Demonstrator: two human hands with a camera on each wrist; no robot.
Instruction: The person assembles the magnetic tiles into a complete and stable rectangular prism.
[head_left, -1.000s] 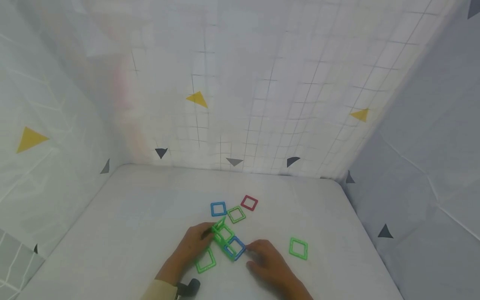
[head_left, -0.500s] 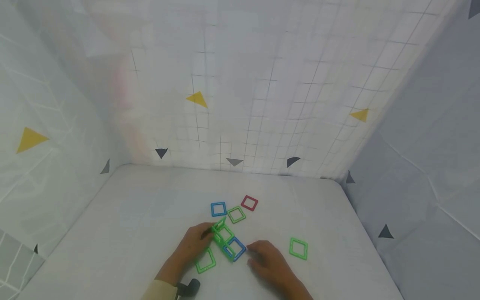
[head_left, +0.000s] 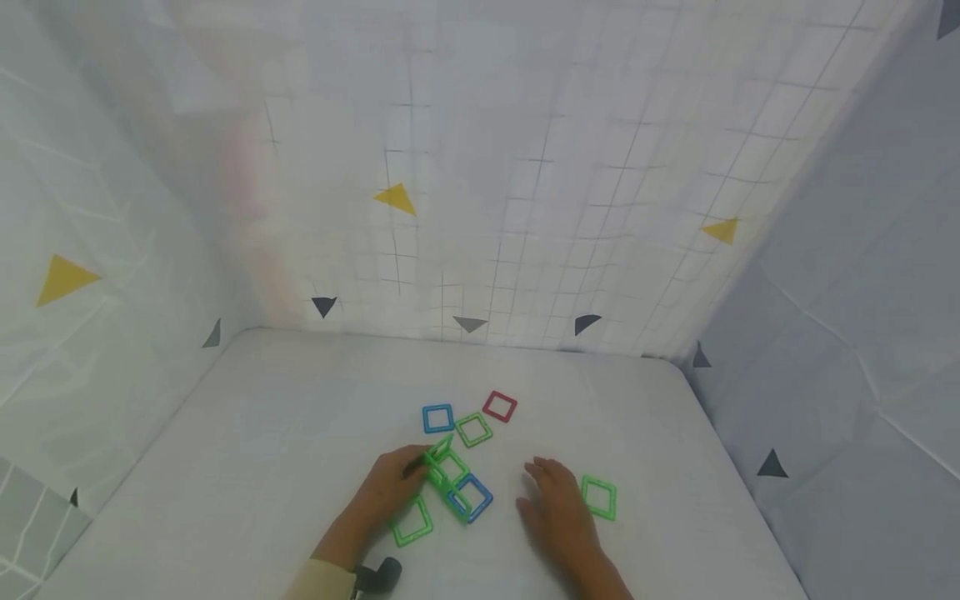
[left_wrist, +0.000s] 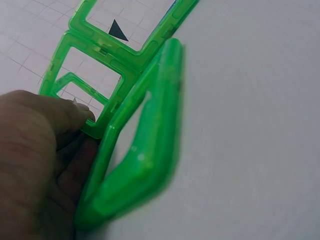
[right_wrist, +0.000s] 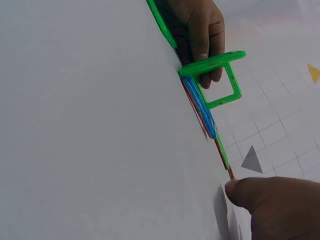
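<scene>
My left hand (head_left: 393, 483) pinches the standing green magnetic tiles (head_left: 439, 472) of a small joined group. In the left wrist view the thumb (left_wrist: 75, 115) lies against an open green square tile (left_wrist: 112, 62). A blue square tile (head_left: 482, 498) lies at the near right end of the group. My right hand (head_left: 558, 508) hovers to the right of it, fingers relaxed and holding nothing, beside a loose green tile (head_left: 606, 498). The right wrist view shows the right thumb (right_wrist: 250, 192) apart from the group and an upright green tile (right_wrist: 232, 87) by the left fingers.
Behind the group lie a blue tile (head_left: 438, 418), a green tile (head_left: 474, 429) and a red tile (head_left: 500, 406). Another green tile (head_left: 412, 525) lies by the left wrist. White sheets (head_left: 480, 167) wall in the white table (head_left: 315, 392) at the back and sides.
My right hand has left the blue tile's corner and moved right and slightly away from me, towards the loose green tile. The left hand and the joined tiles have stayed put.
</scene>
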